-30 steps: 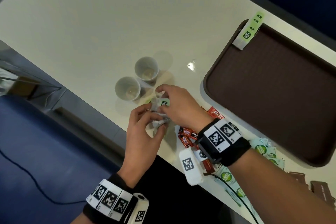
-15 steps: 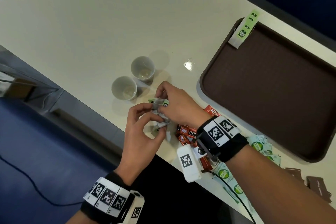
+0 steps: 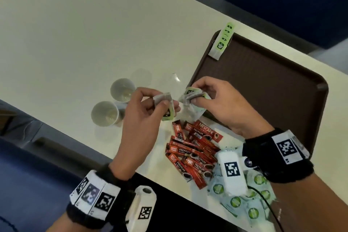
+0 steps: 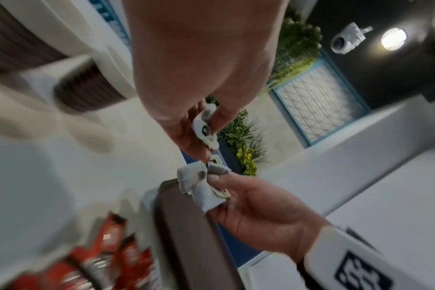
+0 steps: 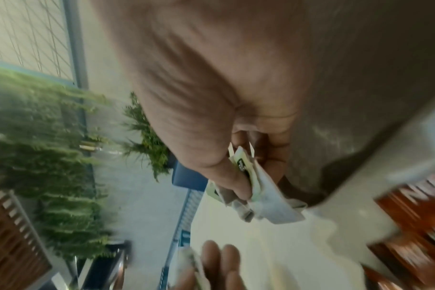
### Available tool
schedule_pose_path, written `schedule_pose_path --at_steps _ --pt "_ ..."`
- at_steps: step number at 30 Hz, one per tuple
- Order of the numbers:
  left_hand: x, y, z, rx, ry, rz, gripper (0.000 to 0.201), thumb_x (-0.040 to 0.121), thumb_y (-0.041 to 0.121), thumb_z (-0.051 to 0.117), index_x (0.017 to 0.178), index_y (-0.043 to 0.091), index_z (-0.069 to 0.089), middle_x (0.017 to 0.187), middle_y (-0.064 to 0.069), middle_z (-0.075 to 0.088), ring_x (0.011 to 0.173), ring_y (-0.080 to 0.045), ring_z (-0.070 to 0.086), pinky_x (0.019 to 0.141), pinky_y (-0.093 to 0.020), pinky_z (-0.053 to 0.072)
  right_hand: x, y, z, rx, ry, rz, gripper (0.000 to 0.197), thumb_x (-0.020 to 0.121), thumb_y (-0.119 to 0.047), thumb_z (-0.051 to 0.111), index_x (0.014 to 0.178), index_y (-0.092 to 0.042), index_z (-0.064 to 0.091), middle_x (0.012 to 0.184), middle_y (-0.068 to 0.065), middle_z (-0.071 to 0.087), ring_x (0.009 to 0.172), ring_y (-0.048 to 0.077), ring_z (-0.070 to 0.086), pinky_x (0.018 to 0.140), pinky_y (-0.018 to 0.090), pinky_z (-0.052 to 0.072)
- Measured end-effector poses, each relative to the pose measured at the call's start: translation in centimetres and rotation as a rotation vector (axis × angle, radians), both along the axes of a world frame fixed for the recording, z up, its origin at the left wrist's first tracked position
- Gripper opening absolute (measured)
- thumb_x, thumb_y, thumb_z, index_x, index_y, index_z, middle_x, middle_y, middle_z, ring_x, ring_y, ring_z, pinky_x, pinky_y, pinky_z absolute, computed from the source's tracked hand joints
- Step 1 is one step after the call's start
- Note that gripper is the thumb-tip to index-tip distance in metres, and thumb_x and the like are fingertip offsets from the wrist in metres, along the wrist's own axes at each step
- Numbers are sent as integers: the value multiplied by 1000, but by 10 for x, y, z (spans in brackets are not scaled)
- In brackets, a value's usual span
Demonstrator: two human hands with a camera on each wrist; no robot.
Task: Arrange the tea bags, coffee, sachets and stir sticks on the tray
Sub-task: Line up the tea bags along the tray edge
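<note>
My left hand (image 3: 160, 102) pinches a tea bag (image 3: 163, 99) with a green tag above the table, left of the brown tray (image 3: 273, 88). My right hand (image 3: 195, 98) grips a small bunch of tea bags (image 3: 191, 95) over the tray's near-left corner. The two bunches (image 4: 206, 129) (image 4: 201, 182) hang a little apart, as the left wrist view shows. A row of green-tagged tea bags (image 3: 222, 41) leans on the tray's far-left corner. Red coffee sticks (image 3: 192, 150) lie heaped on the table below my hands. Green-and-white sachets (image 3: 243, 198) lie near the table's front edge.
Two white paper cups (image 3: 122, 90) (image 3: 105, 114) stand on the table left of my hands. The cream table (image 3: 84, 30) stretches away to the far left. The table's front edge runs just below the coffee sticks and sachets.
Both hands rose from the table with the tea bags and moved right, toward the tray. They drew apart, splitting the bunch between them.
</note>
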State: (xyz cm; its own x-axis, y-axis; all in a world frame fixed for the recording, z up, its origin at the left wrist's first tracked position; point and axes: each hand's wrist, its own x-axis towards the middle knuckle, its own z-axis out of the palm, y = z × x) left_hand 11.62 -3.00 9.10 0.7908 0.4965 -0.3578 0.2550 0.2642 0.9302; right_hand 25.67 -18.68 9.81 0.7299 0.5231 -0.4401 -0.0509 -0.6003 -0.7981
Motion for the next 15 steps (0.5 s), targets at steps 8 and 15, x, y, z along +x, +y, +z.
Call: schedule_pose_path --at_steps 8,15 --pt "87 -6 0 -351 135 -155 28 111 23 57 128 2 67 109 -21 80 96 -37 80 88 -50 67 41 -31 48 117 13 -141 22 94 -11 79 112 -24 74 113 -6 78 112 10 71 108 44 54" --pt "128 -12 -6 -650 153 -349 77 110 66 32 138 1 62 129 -25 74 112 -34 75 86 -46 63 49 -3 47 40 -43 46 17 97 -20 77 106 -32 70 110 -14 74 108 7 71 95 40 61"
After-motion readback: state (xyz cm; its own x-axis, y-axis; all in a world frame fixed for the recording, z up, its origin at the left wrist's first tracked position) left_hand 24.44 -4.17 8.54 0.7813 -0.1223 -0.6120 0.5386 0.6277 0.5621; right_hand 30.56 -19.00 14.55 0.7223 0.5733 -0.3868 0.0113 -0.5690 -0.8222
